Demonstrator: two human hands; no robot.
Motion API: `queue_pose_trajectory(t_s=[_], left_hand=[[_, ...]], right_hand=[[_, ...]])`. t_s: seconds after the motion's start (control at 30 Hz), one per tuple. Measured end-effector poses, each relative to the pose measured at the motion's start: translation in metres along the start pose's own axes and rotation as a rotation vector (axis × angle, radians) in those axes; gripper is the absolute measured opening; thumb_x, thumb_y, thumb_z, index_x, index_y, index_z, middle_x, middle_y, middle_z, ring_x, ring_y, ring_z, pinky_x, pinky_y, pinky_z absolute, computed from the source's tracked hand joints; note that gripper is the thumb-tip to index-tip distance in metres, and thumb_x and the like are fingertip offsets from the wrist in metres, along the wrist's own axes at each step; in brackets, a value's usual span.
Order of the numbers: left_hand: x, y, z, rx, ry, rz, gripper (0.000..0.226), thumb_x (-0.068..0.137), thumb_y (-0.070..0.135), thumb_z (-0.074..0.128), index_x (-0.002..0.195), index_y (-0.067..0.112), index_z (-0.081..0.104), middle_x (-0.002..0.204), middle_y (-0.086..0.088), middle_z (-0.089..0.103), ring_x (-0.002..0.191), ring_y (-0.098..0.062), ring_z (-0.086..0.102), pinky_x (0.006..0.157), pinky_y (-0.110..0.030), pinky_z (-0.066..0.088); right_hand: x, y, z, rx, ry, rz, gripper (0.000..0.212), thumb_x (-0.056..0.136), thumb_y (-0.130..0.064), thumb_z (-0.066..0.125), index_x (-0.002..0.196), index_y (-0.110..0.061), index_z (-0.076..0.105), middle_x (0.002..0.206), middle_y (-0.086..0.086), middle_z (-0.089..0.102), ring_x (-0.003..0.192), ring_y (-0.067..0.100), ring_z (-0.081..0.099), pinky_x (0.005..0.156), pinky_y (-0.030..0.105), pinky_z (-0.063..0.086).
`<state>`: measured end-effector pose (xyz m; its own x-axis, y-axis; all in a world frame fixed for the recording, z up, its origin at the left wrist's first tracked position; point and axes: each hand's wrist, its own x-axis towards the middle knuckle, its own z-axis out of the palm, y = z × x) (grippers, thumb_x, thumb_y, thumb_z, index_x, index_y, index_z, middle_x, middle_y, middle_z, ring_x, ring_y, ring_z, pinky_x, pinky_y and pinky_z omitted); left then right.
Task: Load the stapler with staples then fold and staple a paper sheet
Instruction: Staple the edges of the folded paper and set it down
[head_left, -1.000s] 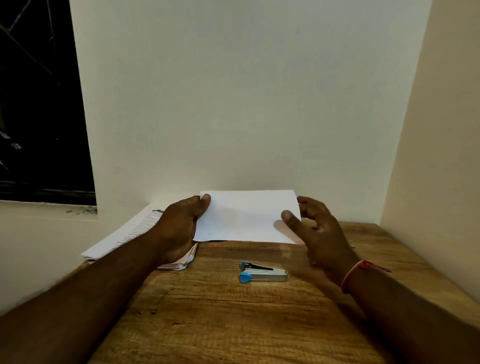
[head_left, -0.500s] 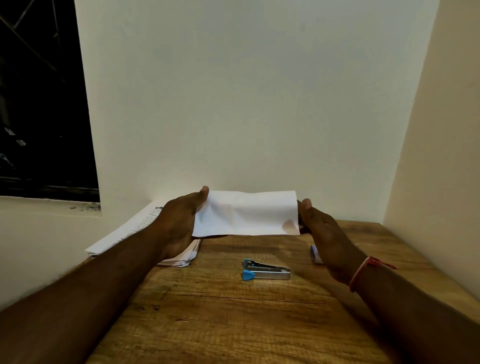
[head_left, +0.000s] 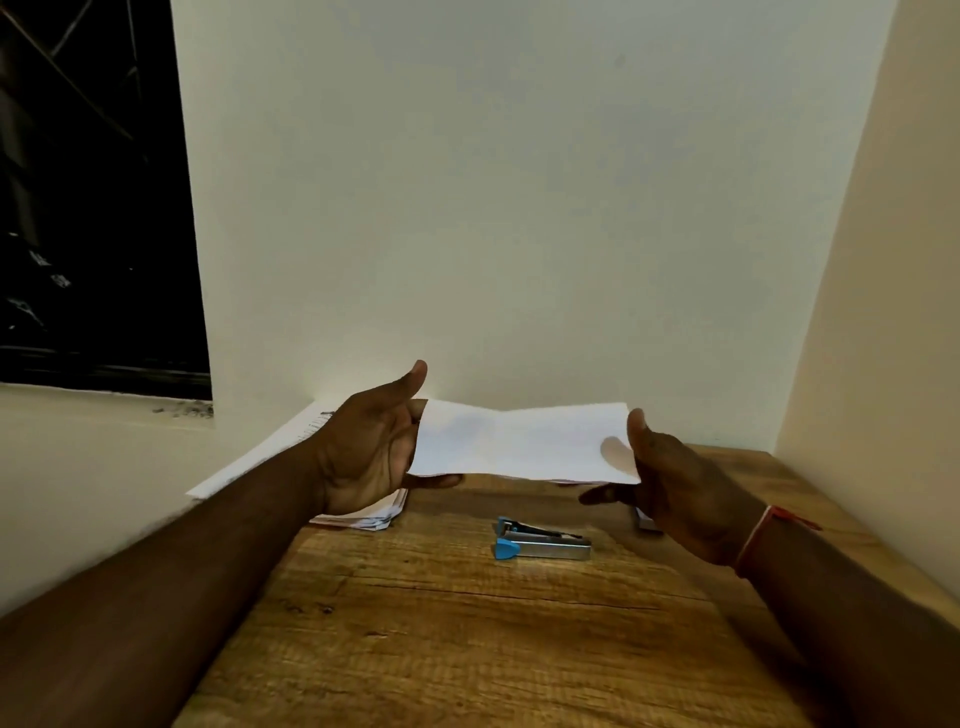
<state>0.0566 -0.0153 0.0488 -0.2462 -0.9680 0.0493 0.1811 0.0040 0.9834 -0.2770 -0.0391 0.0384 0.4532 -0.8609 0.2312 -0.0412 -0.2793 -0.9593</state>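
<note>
**Sheet carried on flat fingers, stapler lying beneath**

Carrying the paper sheet (head_left: 519, 441) in the air between the left hand (head_left: 371, 447) and the right hand (head_left: 685, 488).

On the left: fingers (head_left: 436, 480) stretched straight beneath the sheet's left edge, thumb lifted well above it, palm turned toward the sheet. Spread wide, with no pinch.

On the right: one finger (head_left: 597, 496) reaching straight under the sheet's near right corner, thumb upright just beside the right edge and throwing a shadow onto the white. Likewise wide, curled round nothing.

Between the two sets of fingertips: the sheet roughly level, with a faint crease across its middle. A thin pinkish line along the near edge, close to the right finger; cannot tell whether a second layer.

Below and nearer than both sets of fingers: the stapler (head_left: 543, 540), flat on the wooden table (head_left: 467, 634), blue end toward the left fingers, silver body toward the right ones, touching neither hand.

Under the left fingers and beyond them: a stack of printed papers (head_left: 280, 452), hanging past the table's left edge.

Just beneath the right fingers: a small pale thing (head_left: 647, 519), mostly hidden, not identifiable.

Round the right wrist: a red thread (head_left: 753, 540).

Far to the left of the left thumb: a dark window (head_left: 93, 208). Beyond all the fingertips: a plain wall (head_left: 519, 208).
</note>
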Motion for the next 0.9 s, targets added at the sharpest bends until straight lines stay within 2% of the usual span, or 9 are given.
queue_pose_trajectory(t_s=[0.03,0.1,0.23,0.37,0.43,0.53,0.63,0.77,0.9], left_hand=[[0.0,0.001,-0.001,0.007,-0.012,0.004,0.088,0.1,0.073,0.043,0.15,0.005,0.066,0.149,-0.021,0.071,0.114,-0.032,0.081,0.078,-0.044,0.068],[-0.003,0.005,-0.002,0.047,-0.05,0.018,0.089,0.101,0.079,0.032,0.152,0.015,0.068,0.145,-0.014,0.074,0.105,-0.028,0.081,0.077,-0.046,0.068],[-0.005,0.007,-0.006,0.054,-0.138,0.012,0.099,0.1,0.086,0.016,0.156,0.02,0.064,0.135,-0.012,0.076,0.088,-0.025,0.081,0.076,-0.049,0.067],[-0.004,0.008,-0.011,-0.004,-0.261,0.004,0.109,0.095,0.092,0.017,0.161,0.016,0.058,0.142,-0.013,0.072,0.094,-0.027,0.079,0.075,-0.045,0.066],[-0.002,0.009,-0.012,-0.037,-0.325,0.01,0.11,0.093,0.093,0.023,0.162,0.014,0.055,0.151,-0.015,0.067,0.1,-0.028,0.08,0.074,-0.044,0.066],[0.0,0.009,-0.012,-0.085,-0.394,0.018,0.112,0.093,0.092,0.027,0.164,0.008,0.052,0.162,-0.022,0.057,0.106,-0.031,0.08,0.073,-0.043,0.066],[0.001,0.009,-0.01,-0.129,-0.436,0.024,0.113,0.094,0.09,0.027,0.165,0.006,0.049,0.163,-0.021,0.056,0.106,-0.032,0.081,0.073,-0.043,0.067],[0.0,0.012,-0.006,-0.178,-0.534,0.036,0.113,0.094,0.088,0.034,0.168,0.004,0.042,0.167,-0.02,0.052,0.116,-0.036,0.079,0.075,-0.044,0.068],[-0.003,0.019,0.007,-0.239,-0.629,0.048,0.116,0.091,0.085,0.052,0.172,0.004,0.033,0.18,-0.024,0.028,0.137,-0.04,0.057,0.082,-0.047,0.069]], right_hand=[[0.001,-0.001,0.0,0.012,0.002,0.009,0.085,0.085,-0.083,0.051,0.14,-0.021,0.068,0.131,0.015,0.079,0.118,0.043,0.076,0.102,0.055,0.061],[0.002,-0.004,-0.001,0.057,-0.017,0.05,0.085,0.093,-0.083,0.037,0.146,-0.022,0.063,0.131,0.02,0.077,0.102,0.048,0.076,0.1,0.061,0.056],[-0.001,-0.009,-0.012,0.151,-0.091,0.144,0.095,0.094,-0.086,0.013,0.15,-0.027,0.063,0.128,0.015,0.078,0.063,0.036,0.069,0.061,0.038,0.051],[-0.002,-0.011,-0.023,0.338,-0.172,0.2,0.104,0.086,-0.099,0.014,0.149,-0.035,0.065,0.123,0.01,0.081,0.047,0.026,0.057,0.061,0.04,0.022],[-0.002,-0.011,-0.026,0.408,-0.194,0.207,0.108,0.085,-0.101,0.016,0.153,-0.031,0.063,0.131,0.012,0.079,0.044,0.024,0.054,0.059,0.034,0.027],[-0.004,-0.011,-0.027,0.517,-0.169,0.24,0.112,0.085,-0.099,0.019,0.147,-0.02,0.068,0.104,0.015,0.082,0.039,0.022,0.051,0.039,0.027,0.046],[-0.007,-0.011,-0.028,0.541,-0.138,0.247,0.113,0.085,-0.099,0.019,0.143,-0.017,0.071,0.094,0.016,0.081,0.037,0.02,0.05,0.036,0.027,0.047],[-0.003,-0.004,-0.033,0.525,-0.09,0.236,0.114,0.085,-0.099,0.021,0.142,-0.016,0.073,0.111,0.017,0.08,0.039,0.019,0.048,0.035,0.029,0.047],[0.0,0.004,-0.037,0.518,-0.035,0.206,0.11,0.083,-0.101,0.033,0.146,-0.019,0.07,0.105,0.01,0.078,0.049,0.019,0.054,0.039,0.027,0.046]])
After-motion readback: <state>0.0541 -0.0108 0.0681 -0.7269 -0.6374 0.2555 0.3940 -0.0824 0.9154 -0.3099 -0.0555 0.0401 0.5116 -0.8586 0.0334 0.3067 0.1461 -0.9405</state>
